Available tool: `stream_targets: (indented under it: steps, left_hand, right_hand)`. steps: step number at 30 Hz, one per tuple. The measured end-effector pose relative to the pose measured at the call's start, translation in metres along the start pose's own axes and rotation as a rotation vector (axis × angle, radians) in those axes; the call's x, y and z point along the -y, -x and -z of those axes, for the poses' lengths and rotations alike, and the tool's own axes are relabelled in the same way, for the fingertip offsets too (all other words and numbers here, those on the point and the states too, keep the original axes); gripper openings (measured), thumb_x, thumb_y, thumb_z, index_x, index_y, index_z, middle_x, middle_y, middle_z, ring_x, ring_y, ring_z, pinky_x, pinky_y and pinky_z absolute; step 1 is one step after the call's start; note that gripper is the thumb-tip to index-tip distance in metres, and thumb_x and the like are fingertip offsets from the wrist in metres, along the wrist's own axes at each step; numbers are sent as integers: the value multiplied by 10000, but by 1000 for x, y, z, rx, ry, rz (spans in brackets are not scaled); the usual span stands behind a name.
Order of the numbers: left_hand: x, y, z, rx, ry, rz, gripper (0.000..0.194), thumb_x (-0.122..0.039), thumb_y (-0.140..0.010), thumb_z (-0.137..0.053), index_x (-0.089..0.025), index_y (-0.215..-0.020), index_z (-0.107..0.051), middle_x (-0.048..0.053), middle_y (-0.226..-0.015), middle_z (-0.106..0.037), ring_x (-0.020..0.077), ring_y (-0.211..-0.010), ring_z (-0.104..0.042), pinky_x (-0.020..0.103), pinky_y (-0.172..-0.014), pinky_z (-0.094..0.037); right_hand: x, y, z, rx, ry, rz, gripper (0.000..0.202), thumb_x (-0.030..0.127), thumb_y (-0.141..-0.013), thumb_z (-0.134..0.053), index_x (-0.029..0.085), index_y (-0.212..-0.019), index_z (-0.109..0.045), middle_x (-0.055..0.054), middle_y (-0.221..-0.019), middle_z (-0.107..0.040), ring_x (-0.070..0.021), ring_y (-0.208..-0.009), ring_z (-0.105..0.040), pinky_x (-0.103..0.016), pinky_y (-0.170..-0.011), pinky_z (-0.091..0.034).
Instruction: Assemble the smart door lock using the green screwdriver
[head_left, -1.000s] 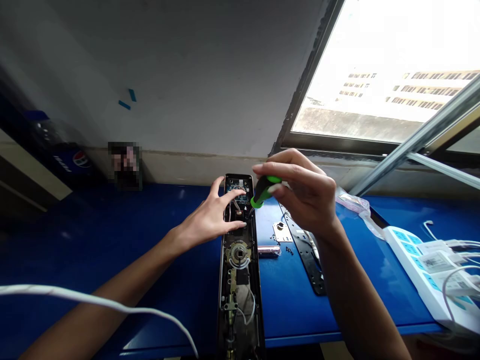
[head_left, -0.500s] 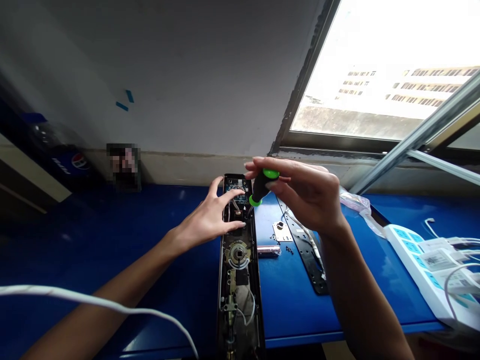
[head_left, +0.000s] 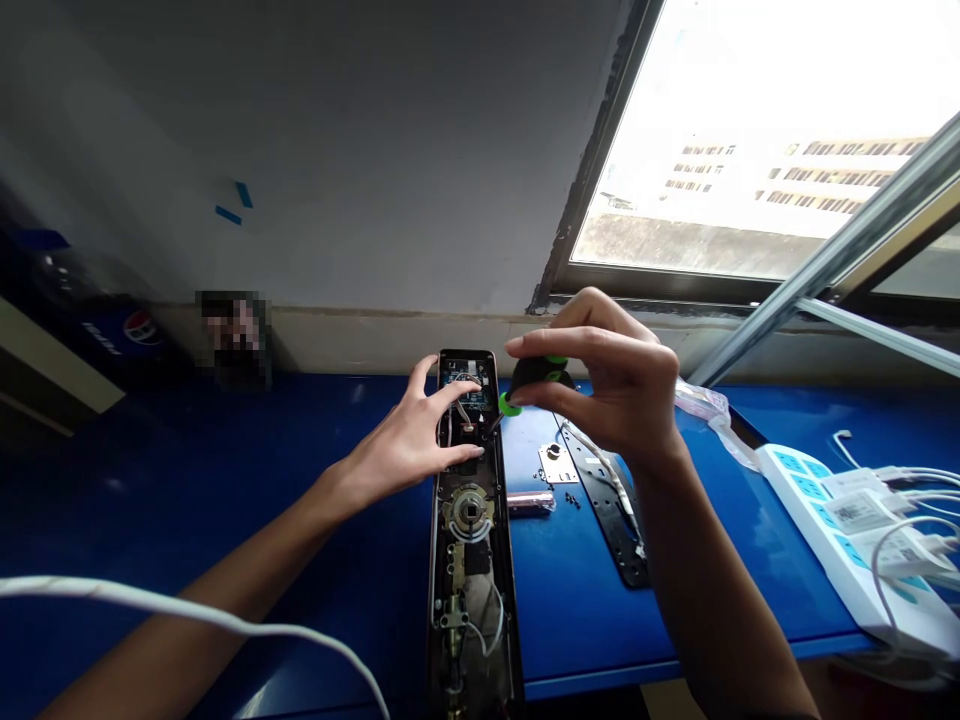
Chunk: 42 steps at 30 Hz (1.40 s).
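A long dark housing (head_left: 478, 560) with a circuit board (head_left: 466, 385), wires and metal lock-like parts lies open on the blue table. My left hand (head_left: 405, 440) rests on its upper part, fingers spread over the board and the area below it. My right hand (head_left: 607, 385) grips a black and green screwdriver (head_left: 534, 378) between thumb and fingers. The screwdriver leans, its shaft reaching down to the housing's right side near the white connector; the exact tip contact is too small to tell. Beside the housing lie a metal plate (head_left: 559, 463) and small dark screws (head_left: 572, 500).
A black perforated strip (head_left: 626, 545) with a white cable lies under my right forearm's left side. A white power strip (head_left: 817, 530) with chargers is at right. A wrapped cylinder (head_left: 531, 503) touches the housing's side. A bottle (head_left: 112, 325) stands back left.
My right hand has changed its hold on the screwdriver, fingers now curled round the handle, and the handle leans further right. The whole view has shifted slightly. My left hand stays on the housing.
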<state>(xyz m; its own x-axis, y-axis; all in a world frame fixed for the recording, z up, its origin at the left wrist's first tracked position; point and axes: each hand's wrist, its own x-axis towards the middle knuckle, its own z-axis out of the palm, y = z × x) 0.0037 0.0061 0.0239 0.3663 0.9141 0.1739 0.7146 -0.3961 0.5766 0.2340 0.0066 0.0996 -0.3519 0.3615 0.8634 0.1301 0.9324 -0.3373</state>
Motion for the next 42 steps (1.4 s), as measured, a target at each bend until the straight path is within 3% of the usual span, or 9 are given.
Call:
stream_targets:
  steps: [3,6,9,12,16,18,24,30,42]
  left_hand:
    - [1,0,0,5,-6,5,755,-504,-792,-829,-364,-1475,-540,76,-1722,-59,471,-1476,-443,599,-1242,-392]
    - [1,-1,-1,8,-7,8,758,-493,-791,-833,-359,-1477,-540,80,-1725,-54,471,-1476,-441,600,-1243,-391]
    - [1,-1,-1,10,-7,7,766,-484,-789,-836,-364,-1482,-533,80,-1726,-46,474,-1477,-439,604,-1237,-398]
    - [2,0,-1,3,-1,-3,764,-484,-791,-833,-364,-1483,-531,84,-1726,-38,477,-1477,-439,612,-1237,-393]
    - [1,1,-1,1,1,3,746,-483,-789,-837,-366,-1468,-550,79,-1728,-41,484,-1459,-461,630,-1227,-401]
    - [0,1,-1,-1,1,6,748,-473,-787,-842,-363,-1467,-553,77,-1730,-44,477,-1453,-473,621,-1233,-397]
    - [0,1,-1,-10,2,-1,760,-484,-788,-839,-360,-1476,-542,67,-1730,-57,452,-1445,-493,592,-1238,-410]
    - [1,0,-2,-28,4,-20,756,-484,-781,-843,-358,-1466,-549,60,-1727,-75,451,-1444,-490,600,-1213,-439]
    - [3,0,-6,-49,-8,-76,721,-459,-815,-811,-362,-1471,-529,62,-1708,-97,419,-1443,-498,573,-1224,-435]
  right_hand:
    - [2,-1,3,72,13,-35,334,326,-928,-758,337,-1261,-760,-44,-1097,-730,-218,-1010,-697,-408,-849,-633]
    - [7,-1,4,191,-133,-127,403,208,-1046,-524,313,-1412,-657,-51,-1347,-708,-251,-1237,-678,-474,-1009,-605]
    - [5,-1,2,134,-133,-115,368,179,-969,-681,319,-1306,-729,-34,-1170,-769,-220,-1058,-738,-414,-888,-649]
    - [0,0,2,35,0,-35,359,247,-817,-873,317,-1161,-798,-15,-962,-727,-181,-873,-702,-358,-757,-639]
    - [4,0,5,147,-50,-122,402,196,-1004,-628,320,-1384,-677,-54,-1232,-730,-222,-1135,-704,-411,-905,-645]
    - [7,0,6,197,-112,-161,468,144,-1020,-576,334,-1445,-620,-45,-1331,-719,-232,-1222,-692,-437,-967,-640]
    - [1,0,2,95,-1,-12,404,226,-811,-877,293,-1197,-778,-13,-959,-708,-151,-821,-680,-324,-710,-635]
    - [9,2,1,225,-56,-179,450,143,-903,-762,249,-1328,-660,-43,-1251,-728,-207,-1125,-724,-354,-911,-666]
    - [7,2,3,240,24,-152,347,193,-919,-759,226,-1252,-665,3,-1159,-758,-171,-1031,-771,-299,-904,-703]
